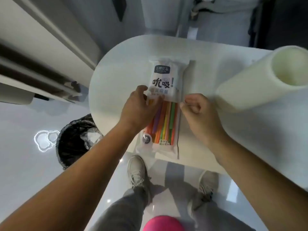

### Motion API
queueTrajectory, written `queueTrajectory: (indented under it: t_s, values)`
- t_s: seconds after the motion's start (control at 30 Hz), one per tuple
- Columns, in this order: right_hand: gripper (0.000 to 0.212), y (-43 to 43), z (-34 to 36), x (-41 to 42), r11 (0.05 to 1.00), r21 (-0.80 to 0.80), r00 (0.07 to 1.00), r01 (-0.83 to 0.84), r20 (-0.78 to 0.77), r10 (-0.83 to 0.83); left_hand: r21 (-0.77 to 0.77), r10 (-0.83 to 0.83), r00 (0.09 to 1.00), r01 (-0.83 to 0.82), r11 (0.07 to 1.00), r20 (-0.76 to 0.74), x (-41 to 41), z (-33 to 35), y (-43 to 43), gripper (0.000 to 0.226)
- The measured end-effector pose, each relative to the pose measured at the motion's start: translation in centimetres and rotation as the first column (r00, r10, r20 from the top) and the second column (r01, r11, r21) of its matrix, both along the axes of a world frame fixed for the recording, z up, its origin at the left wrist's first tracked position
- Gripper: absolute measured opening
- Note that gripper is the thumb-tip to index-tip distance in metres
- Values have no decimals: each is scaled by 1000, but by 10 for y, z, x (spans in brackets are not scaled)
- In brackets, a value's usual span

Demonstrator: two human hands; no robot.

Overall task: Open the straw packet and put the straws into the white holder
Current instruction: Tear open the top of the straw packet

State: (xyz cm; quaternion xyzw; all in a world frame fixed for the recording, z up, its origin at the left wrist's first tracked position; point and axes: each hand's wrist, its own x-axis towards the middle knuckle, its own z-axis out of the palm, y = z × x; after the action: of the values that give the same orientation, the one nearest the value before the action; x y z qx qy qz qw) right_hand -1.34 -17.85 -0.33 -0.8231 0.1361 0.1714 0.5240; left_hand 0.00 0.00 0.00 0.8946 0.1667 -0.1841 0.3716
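A glossy grey floor (25,127) fills the left and the bottom of the view, and over it stands a white table (116,72) with a rounded left end. On the right part of the table is the white holder (246,84), a wide cylinder with its open mouth turned toward the camera; it is apart from the packet, to the right of it. Beside the table's left end, on the floor, is a bin (71,140) lined with a black bag that has some clear plastic in it. The straw packet (166,75) lies flat on the table, lengthwise away from the person, its printed white end farther off and its near end reaching the table's near edge. The left hand (133,107) lies over the packet's left edge about midway along, fingers curled down onto the wrapper and gripping it. The right hand (198,112) is at the packet's right edge at the same level, thumb and forefinger pressed together on the clear edge of the wrapper, the other fingers curled in. The coloured straws (165,122), orange, purple, yellow and green, show through the clear near half, between the two hands. Below the table's edge are two grey shoes (138,174).
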Motion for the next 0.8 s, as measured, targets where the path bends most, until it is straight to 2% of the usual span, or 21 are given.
queueTrajectory:
  t_s: [0.03,0.13,0.2,0.47,0.57,0.67,0.7,0.8]
  values:
    - [31,2,-10,5,1000,3,998,-1,61,1,7,2,998,-3,1000,58,4,-10,1,65]
    - [32,2,-17,12,1000,6,994,6,105,-7,74,-25,993,17,997,117,11,-15,3,66]
    - [30,2,-28,19,999,39,987,18,156,-24,49,4,987,-12,999,160,16,-22,2,65]
    - [48,3,-50,33,957,276,968,88,204,-148,-161,89,965,-50,986,248,23,-43,7,48]
    - [63,5,-55,28,951,302,969,67,209,-134,-267,106,953,-28,963,284,18,-46,7,41]
    - [69,9,-51,14,944,328,965,42,232,-123,-327,103,936,14,945,337,3,-42,5,43]
    - [67,9,-47,10,944,329,964,34,240,-119,-330,102,928,24,944,359,-1,-38,5,46]
    - [41,7,-23,-10,934,356,950,7,289,-117,-359,104,905,57,932,414,-23,-21,4,43]
